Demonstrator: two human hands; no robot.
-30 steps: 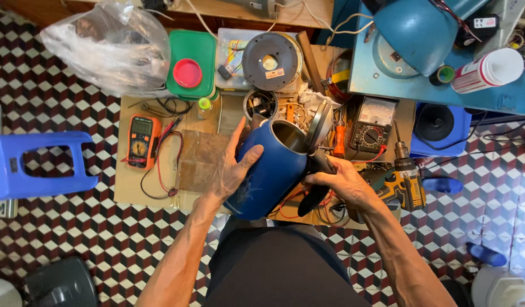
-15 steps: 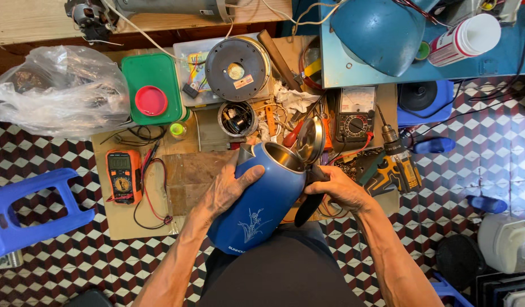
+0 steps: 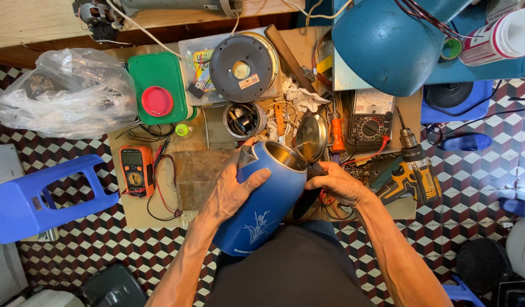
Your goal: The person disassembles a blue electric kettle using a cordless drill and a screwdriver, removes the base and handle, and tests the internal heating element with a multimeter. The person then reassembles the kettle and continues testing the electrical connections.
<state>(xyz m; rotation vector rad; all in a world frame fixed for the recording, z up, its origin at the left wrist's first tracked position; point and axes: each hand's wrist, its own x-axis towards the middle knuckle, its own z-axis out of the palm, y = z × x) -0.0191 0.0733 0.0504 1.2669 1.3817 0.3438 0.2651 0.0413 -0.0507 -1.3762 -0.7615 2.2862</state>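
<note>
Checkered floor under a crowded low workboard [image 3: 160, 210]. Just before it, the left hand [image 3: 231, 193] wraps the tilted blue kettle [image 3: 262, 199]; the right hand [image 3: 339, 185] apparently clasps its handle. Its open lid [image 3: 310, 137] could knock nearby tools.

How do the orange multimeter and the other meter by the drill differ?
The orange multimeter is a handheld unit in an orange case with a small display and a dial; the grey meter is wider, with a large pale scale face. The orange one lies left of the blue kettle, the grey one right of it. Both lie flat on the board, with rotary selectors.
</note>
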